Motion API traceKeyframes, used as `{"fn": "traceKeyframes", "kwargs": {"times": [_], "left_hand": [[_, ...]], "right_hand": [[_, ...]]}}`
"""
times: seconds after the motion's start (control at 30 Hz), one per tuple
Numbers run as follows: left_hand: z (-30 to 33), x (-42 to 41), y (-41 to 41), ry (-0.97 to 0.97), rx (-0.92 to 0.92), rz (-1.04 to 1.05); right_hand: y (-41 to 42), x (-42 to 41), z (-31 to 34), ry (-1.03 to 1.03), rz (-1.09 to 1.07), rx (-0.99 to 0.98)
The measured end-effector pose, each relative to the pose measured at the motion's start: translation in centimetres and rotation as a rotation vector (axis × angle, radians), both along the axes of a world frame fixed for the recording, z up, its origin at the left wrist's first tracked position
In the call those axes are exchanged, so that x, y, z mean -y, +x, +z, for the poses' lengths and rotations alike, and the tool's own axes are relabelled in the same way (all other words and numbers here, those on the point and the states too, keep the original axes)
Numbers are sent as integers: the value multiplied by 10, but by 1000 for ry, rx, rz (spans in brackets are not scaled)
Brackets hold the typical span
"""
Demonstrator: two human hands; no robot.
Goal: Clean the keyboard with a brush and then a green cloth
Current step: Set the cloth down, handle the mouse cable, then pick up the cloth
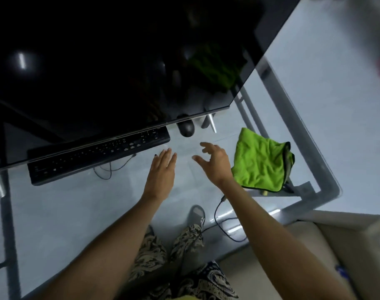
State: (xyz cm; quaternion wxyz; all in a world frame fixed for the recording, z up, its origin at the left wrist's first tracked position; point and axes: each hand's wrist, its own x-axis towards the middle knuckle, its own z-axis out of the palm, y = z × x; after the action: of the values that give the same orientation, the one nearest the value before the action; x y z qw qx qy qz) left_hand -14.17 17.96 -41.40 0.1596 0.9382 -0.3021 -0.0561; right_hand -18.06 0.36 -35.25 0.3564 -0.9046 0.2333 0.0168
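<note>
A black keyboard (pixel 98 154) lies on a glass desk (pixel 65 202), its far edge hidden under a large dark monitor (pixel 111 61). A crumpled green cloth (pixel 260 161) rests on the glass to the right. My left hand (pixel 163 172) hovers flat with straight fingers just right of the keyboard's near corner, holding nothing. My right hand (pixel 215 163) is spread, fingers loosely bent, between the left hand and the cloth, empty. I see no brush.
A black mouse (pixel 186 127) sits beyond my hands, near the monitor's lower edge. The desk's metal frame (pixel 310 152) runs along the right edge. Through the glass show cables, patterned trousers and a slipper (pixel 197 215). A pale sofa (pixel 336 245) stands at the lower right.
</note>
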Motion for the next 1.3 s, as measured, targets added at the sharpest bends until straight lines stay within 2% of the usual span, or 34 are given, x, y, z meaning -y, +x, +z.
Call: {"fn": "traceKeyframes", "kwargs": {"times": [0.13, 0.23, 0.33, 0.43, 0.5, 0.6, 0.67, 0.8, 0.87, 0.93, 1.0, 1.1, 1.2, 1.3], "left_hand": [[20, 4, -30, -89, 19, -145], [25, 16, -55, -157, 17, -259], [25, 32, -75, -184, -63, -331], [26, 43, -93, -142, -57, -465], [29, 47, -104, -86, -69, -568], [30, 49, -117, 16, -117, -636], [27, 46, -117, 20, -112, -623], [30, 42, -109, -9, -103, -618], [38, 42, -102, -12, -141, -565], [53, 41, -89, -34, -247, -418], [78, 38, -71, -134, -434, -228], [124, 26, -41, -357, -634, -39], [166, -1, -4, -562, -593, 56], [198, -38, 29, -637, -474, 102]], "right_hand": [[-53, 15, 14, 3, 45, -34], [-91, 29, 15, 15, 65, -184], [-122, 37, 12, 12, 170, -384], [-151, 28, 3, -222, 269, -611], [-162, 19, -5, -314, 266, -579], [-172, 19, -14, -212, 177, -466], [-169, 22, -17, -146, 92, -435], [-149, 24, -17, -192, 142, -492], [-135, 23, -11, -231, 197, -459], [-118, 22, 5, -207, 185, -339], [-97, 18, 35, -15, 98, -199], [-66, 8, 97, 494, -19, -64], [-40, 2, 155, 859, -21, 17], [-20, -11, 200, 1113, 32, 65]]}}
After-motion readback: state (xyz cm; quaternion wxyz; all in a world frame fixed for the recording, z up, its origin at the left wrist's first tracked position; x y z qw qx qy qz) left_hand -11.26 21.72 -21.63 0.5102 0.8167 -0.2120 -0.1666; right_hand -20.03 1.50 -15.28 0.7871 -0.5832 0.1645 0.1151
